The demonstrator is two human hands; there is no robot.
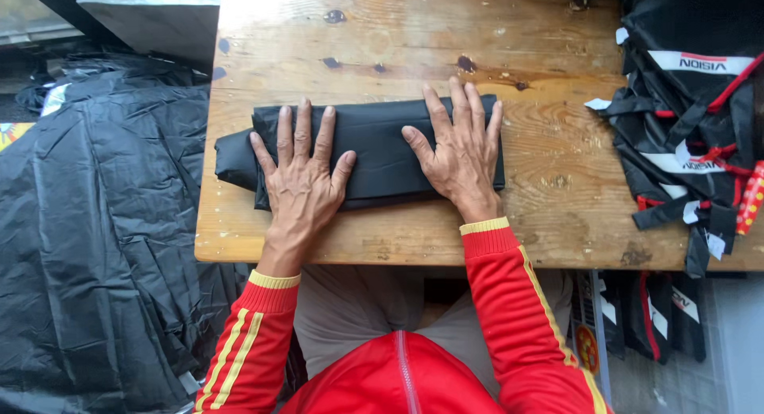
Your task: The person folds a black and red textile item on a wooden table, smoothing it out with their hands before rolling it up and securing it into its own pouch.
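Head view is showing the left hand (pixel 301 179) and the right hand (pixel 459 155) pressing a folded black cloth (pixel 374 135) flat on the wooden table (pixel 549 167), fingers open and spread. Uneven pressure could be letting the fold slip open.

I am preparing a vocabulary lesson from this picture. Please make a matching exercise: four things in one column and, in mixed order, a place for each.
Things
1. folded black fabric
2. left hand
3. black plastic sheet
4. pile of black pouches

Places
A. right end of the wooden table
B. table middle, under both hands
C. beside the table, on the left
D. pressed flat on the fabric's left part

Pairs: 1-B, 2-D, 3-C, 4-A
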